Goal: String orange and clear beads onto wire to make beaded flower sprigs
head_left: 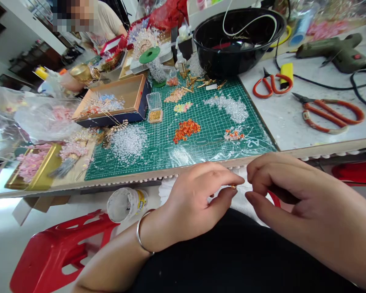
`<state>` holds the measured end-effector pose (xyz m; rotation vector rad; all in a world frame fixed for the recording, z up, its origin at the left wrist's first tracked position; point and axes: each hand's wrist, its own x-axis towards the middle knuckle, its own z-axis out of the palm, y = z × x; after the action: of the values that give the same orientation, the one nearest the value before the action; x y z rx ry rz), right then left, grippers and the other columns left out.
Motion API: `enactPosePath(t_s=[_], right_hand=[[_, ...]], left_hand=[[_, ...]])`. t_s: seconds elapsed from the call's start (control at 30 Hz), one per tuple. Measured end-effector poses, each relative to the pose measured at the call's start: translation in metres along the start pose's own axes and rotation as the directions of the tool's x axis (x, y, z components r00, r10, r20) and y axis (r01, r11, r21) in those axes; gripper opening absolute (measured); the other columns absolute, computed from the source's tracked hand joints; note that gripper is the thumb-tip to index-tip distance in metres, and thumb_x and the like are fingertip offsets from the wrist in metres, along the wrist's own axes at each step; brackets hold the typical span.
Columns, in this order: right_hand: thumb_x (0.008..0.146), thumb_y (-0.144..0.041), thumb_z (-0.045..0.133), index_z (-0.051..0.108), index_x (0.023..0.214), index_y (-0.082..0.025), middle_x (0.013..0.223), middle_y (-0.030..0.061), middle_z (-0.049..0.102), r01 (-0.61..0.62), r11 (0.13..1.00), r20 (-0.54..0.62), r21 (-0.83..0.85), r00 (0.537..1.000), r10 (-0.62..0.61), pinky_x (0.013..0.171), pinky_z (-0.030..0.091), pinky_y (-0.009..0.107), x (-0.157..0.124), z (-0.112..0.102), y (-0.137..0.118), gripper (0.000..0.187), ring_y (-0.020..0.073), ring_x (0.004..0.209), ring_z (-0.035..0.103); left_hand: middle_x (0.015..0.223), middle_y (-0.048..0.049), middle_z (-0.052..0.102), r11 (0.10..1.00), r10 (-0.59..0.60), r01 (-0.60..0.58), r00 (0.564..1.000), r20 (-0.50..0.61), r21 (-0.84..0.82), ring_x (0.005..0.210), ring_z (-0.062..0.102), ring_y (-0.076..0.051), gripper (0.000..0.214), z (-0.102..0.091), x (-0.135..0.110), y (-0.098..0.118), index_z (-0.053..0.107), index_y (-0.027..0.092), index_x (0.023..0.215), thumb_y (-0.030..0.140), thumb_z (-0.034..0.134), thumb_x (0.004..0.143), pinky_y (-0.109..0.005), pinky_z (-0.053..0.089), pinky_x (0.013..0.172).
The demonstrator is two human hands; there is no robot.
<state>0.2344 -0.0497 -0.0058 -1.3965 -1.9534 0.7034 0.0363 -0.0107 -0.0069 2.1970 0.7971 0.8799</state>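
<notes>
Over my lap, my left hand pinches a tiny orange bead between thumb and forefinger. Close to its right, my right hand is curled, with thumb and forefinger drawn toward each other. A faint thin line, perhaps wire, runs between the hands; what the right fingers hold is too fine to make out. Beyond them on the green cutting mat lie a pile of orange beads, a small mixed orange and pale pile, and clear beads.
Red-handled pliers, small red-handled cutters and a glue gun lie at right. A black basin stands behind the mat. Leftward are an open box and clear beads. A red stool stands below; another person sits across.
</notes>
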Motion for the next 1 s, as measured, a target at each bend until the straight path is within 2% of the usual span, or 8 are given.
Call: enactPosePath(t_s=[0.13, 0.3, 0.4, 0.53, 0.63, 0.8, 1.0], right_hand=[[0.083, -0.015, 0.053, 0.047, 0.07, -0.025, 0.077, 0.0006, 0.056, -0.018, 1.0, -0.035, -0.023, 0.999, 0.018, 0.055, 0.044, 0.03, 0.0018, 0.0004, -0.0012, 0.018, 0.0173, 0.068, 0.054], [0.082, -0.017, 0.054, 0.047, 0.071, -0.025, 0.079, 0.0008, 0.056, -0.001, 0.997, 0.003, -0.082, 1.0, 0.002, 0.055, 0.044, 0.03, 0.0009, -0.0008, 0.0003, 0.015, 0.0168, 0.068, 0.054], [0.083, -0.017, 0.052, 0.048, 0.071, -0.025, 0.078, 0.0006, 0.055, -0.002, 0.996, -0.014, -0.092, 1.0, 0.001, 0.056, 0.045, 0.03, 0.0, -0.0005, 0.0001, 0.015, 0.0164, 0.067, 0.054], [0.085, -0.018, 0.053, 0.05, 0.073, -0.025, 0.079, 0.001, 0.057, 0.003, 0.997, 0.019, -0.073, 1.0, -0.001, 0.061, 0.048, 0.033, 0.0012, 0.0008, -0.001, 0.014, 0.0174, 0.07, 0.056], [0.084, -0.019, 0.053, 0.049, 0.071, -0.025, 0.079, 0.0007, 0.057, -0.032, 0.996, -0.009, -0.081, 0.999, 0.031, 0.059, 0.047, 0.033, 0.0026, 0.0015, -0.0013, 0.015, 0.0172, 0.067, 0.057], [0.083, -0.015, 0.054, 0.049, 0.071, -0.025, 0.077, 0.0006, 0.056, 0.02, 0.996, -0.001, -0.087, 1.0, -0.021, 0.058, 0.046, 0.033, 0.0029, 0.0003, -0.0008, 0.016, 0.0174, 0.066, 0.056], [0.091, -0.019, 0.055, 0.053, 0.076, -0.025, 0.089, 0.0037, 0.06, 0.079, 0.995, -0.01, -0.054, 0.997, -0.08, 0.068, 0.05, 0.034, 0.0059, 0.0014, 0.001, 0.016, 0.0197, 0.08, 0.062]], left_hand=[[0.099, -0.0067, 0.075, 0.999, 0.015, -0.015, 1.0, 0.016, 0.052, 0.09, 0.07, -0.017, 0.012, -0.0002, -0.0004, -0.0017, 0.068, 0.017, 0.103, 0.014, 0.061, 0.093, -0.029, 0.057, 0.082], [0.099, -0.0075, 0.075, 0.996, 0.019, -0.021, 1.0, 0.022, 0.085, 0.091, 0.07, -0.017, 0.012, -0.0003, -0.0003, -0.0022, 0.067, 0.016, 0.102, 0.013, 0.06, 0.094, -0.029, 0.056, 0.081], [0.1, -0.0072, 0.075, 0.995, 0.018, -0.02, 1.0, 0.021, 0.098, 0.091, 0.07, -0.017, 0.013, -0.0002, -0.0005, -0.0019, 0.067, 0.017, 0.103, 0.013, 0.058, 0.095, -0.029, 0.056, 0.081], [0.1, -0.0076, 0.075, 0.996, 0.024, -0.027, 0.999, 0.037, 0.089, 0.09, 0.069, -0.017, 0.013, -0.0011, -0.0008, -0.0018, 0.066, 0.015, 0.104, 0.013, 0.058, 0.095, -0.029, 0.055, 0.08], [0.099, -0.0073, 0.075, 0.997, 0.026, -0.029, 0.998, 0.051, 0.073, 0.089, 0.07, -0.016, 0.012, -0.0018, -0.0002, -0.0016, 0.066, 0.015, 0.103, 0.014, 0.057, 0.095, -0.028, 0.055, 0.08], [0.098, -0.0071, 0.075, 0.996, 0.033, -0.037, 0.998, 0.05, 0.08, 0.089, 0.069, -0.016, 0.013, -0.0018, 0.0012, -0.0007, 0.066, 0.016, 0.103, 0.014, 0.056, 0.096, -0.029, 0.055, 0.079], [0.095, -0.0073, 0.074, 0.996, 0.036, -0.047, 0.99, 0.138, 0.074, 0.086, 0.067, -0.017, 0.015, -0.0036, 0.0035, -0.0026, 0.066, 0.016, 0.102, 0.011, 0.054, 0.094, -0.03, 0.054, 0.077]])
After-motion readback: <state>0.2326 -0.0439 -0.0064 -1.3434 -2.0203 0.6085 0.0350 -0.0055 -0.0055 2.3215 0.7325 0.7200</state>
